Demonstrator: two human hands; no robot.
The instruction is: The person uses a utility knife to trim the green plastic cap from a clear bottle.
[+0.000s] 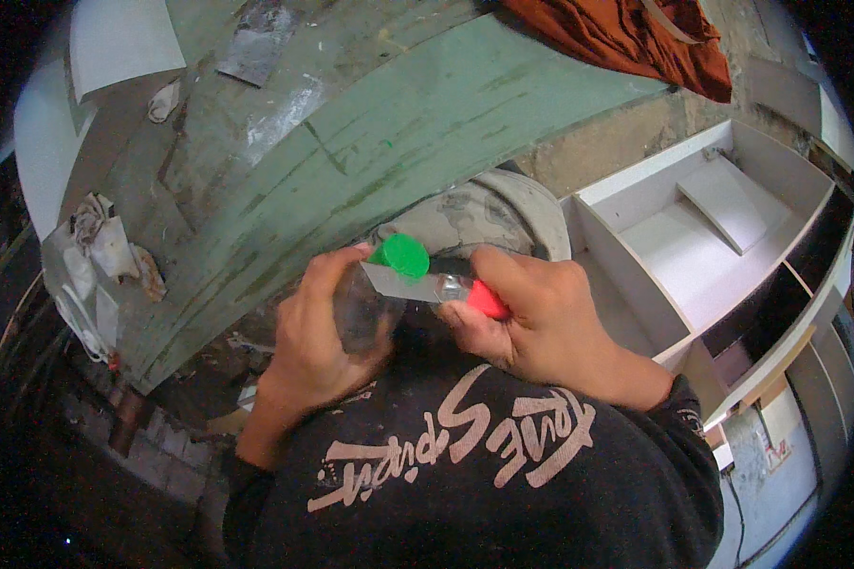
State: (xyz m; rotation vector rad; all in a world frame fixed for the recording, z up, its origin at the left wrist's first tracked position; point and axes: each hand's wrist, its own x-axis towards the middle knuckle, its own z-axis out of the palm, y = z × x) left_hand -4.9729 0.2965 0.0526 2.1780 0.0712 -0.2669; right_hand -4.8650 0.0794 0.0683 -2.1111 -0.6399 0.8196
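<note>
Held in front of my chest, a clear plastic bottle (368, 321) with a green cap (404, 256) tilts in the curled fingers of my left hand (306, 332). My right hand (562, 311) is wrapped round a cutter knife (487, 299) with a red handle. Its wide flat blade (397, 284) points left and lies at the lower edge of the cap; whether it touches the cap, I cannot tell. Much of the bottle is see-through and blends into the dark shirt behind it.
A worn green tabletop (427, 104) stretches ahead and left. An orange-brown cloth (626, 43) lies at its far edge. White cabinet parts with compartments (674, 237) stand at the right. Rags and plastic (104, 247) lie on the left.
</note>
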